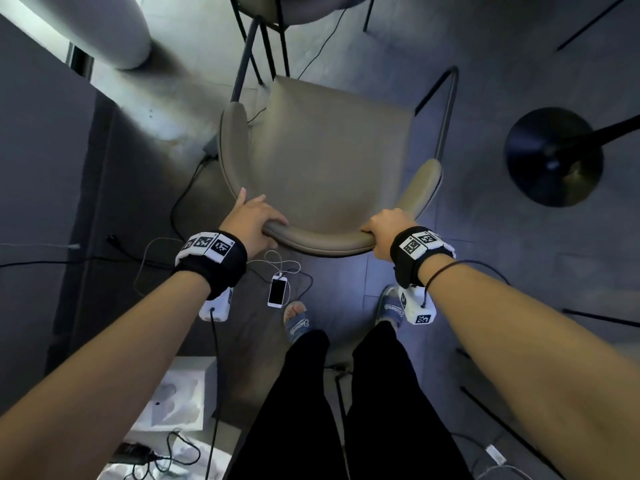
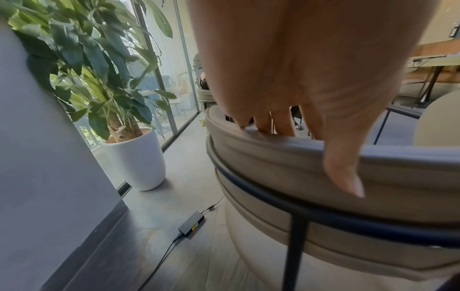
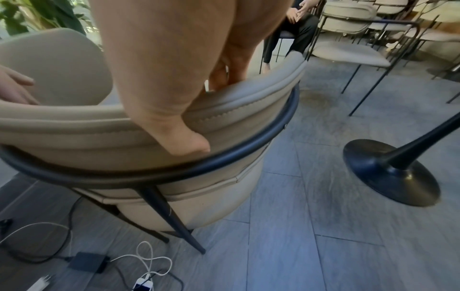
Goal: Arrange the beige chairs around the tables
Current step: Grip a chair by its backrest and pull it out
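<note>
on the grey tiled floor, directly in front of the person, stands a beige chair with a curved padded backrest and a thin black metal frame. both hands are on the top of that backrest. the left hand lies over the left end of the curve, fingers draped over the inner side and the thumb pressed down the outer face, so it is clamped on the rest. the right hand grips the right end, its thumb hooked on the outside just above the black ring and the other fingers curled over the padded edge. the chair's seat faces away from the person, toward another chair's black legs at the top of the head view.

to the right of the chair is the round black base of a pedestal table, near but apart from it. behind the backrest, by the person's sandalled feet, a white phone lies face up on the floor with white cables looped beside it. a black power adapter rests on the floor to the left, and a leafy plant in a white pot stands by the glass wall. more beige chairs are grouped in the far right background of the right wrist view.
</note>
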Motion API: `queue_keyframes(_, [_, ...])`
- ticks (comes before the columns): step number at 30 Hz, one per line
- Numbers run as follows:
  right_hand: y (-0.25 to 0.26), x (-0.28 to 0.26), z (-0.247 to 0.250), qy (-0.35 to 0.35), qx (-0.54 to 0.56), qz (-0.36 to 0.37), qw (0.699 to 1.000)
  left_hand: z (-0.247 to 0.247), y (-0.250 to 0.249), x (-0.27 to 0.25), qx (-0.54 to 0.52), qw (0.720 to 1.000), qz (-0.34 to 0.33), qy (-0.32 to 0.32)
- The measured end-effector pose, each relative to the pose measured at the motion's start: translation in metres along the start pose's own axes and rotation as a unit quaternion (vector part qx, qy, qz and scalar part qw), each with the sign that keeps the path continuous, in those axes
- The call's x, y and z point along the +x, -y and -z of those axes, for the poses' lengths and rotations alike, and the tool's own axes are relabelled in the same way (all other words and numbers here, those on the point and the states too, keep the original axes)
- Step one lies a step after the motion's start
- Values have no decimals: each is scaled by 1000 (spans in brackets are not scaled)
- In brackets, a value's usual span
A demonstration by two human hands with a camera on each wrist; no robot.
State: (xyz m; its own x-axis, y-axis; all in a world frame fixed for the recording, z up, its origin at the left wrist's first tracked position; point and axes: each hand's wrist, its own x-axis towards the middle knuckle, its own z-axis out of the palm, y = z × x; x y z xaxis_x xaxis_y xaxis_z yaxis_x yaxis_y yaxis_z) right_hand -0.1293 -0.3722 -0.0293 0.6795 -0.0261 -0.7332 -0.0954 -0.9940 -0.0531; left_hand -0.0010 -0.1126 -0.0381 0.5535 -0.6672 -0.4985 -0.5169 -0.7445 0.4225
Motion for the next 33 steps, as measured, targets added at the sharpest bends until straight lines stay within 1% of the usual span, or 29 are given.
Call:
queue_keyframes(2, [-25,-3,-3,-5,-4,1,1000,0,-8,3,5,999,4,-36])
queue_keyframes(4, [-50,-6,-8,-12,-4,-5,1000,-2,-20,9,8,999,4,-45])
queue_keyframes(8, [-110,-2,-29,0,-10,-3,1000,-6,-45,24,15,1000,-2,-18])
queue_keyframes(10, [-144,2,-41,4,-25,-21,999,-10,-63,31,17,1000,0,-5])
queue_keyframes(14, [-198,-16,-38,20,-106,-35,994,-20,-98,44,-11,1000,6,20])
queue_keyframes(16, [-220,-30,-39,15,-122,-67,990,-26,-115,52,-18,1000,-11,19])
queue_keyframes(17, [-226,-37,-40,12,-112,-92,989,-28,-124,56,-19,999,-18,25])
queue_keyframes(19, [-222,-53,-44,15,-89,-144,986,-38,-135,66,-25,998,-28,54])
queue_keyframes(20, [-212,-60,-47,19,-87,-143,986,-45,-139,69,-31,997,-34,69])
queue_keyframes(21, [-198,-65,-52,20,-87,-117,989,-53,-138,74,-35,996,-44,73])
queue_keyframes(23, [-160,-71,-64,9,-57,-34,998,-67,-131,82,-54,995,-64,49])
queue_keyframes(24, [-143,-70,-68,-5,-33,-12,999,-70,-130,84,-68,995,-63,35])
queue_keyframes(25, [-132,-68,-73,-24,-19,-10,999,-71,-130,84,-83,994,-65,25])
queue_keyframes(27, [-132,-59,-79,-51,-25,-17,998,-68,-132,85,-98,991,-84,16])
queue_keyframes(30, [-153,-54,-81,-58,-60,-12,996,-68,-141,97,-112,987,-113,11])
queue_keyframes(33, [-186,-54,-78,-71,-60,-15,996,-68,-173,116,-137,981,-136,6])
